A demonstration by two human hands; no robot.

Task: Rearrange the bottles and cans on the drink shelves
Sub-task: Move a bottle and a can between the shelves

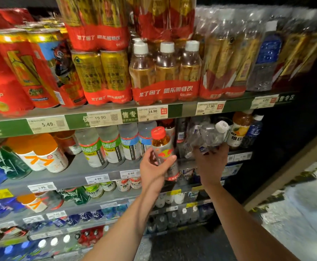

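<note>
Before the second shelf [105, 173], the left hand [152, 166] clasps a red-capped bottle [163, 147] while the right hand [211, 161] grips a clear white-capped bottle [208, 135].

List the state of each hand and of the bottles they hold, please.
Left hand: closed around the red-capped bottle.
Red-capped bottle: capped, held nearly upright, off the shelf.
Right hand: gripping the clear bottle from below.
Clear bottle: white cap on, tilted to the right.

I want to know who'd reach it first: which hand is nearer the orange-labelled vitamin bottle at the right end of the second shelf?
Right. The right hand, gripping a clear bottle, is just left of and below the vitamin bottle. The left hand, holding the red-capped bottle, sits farther left.
</note>
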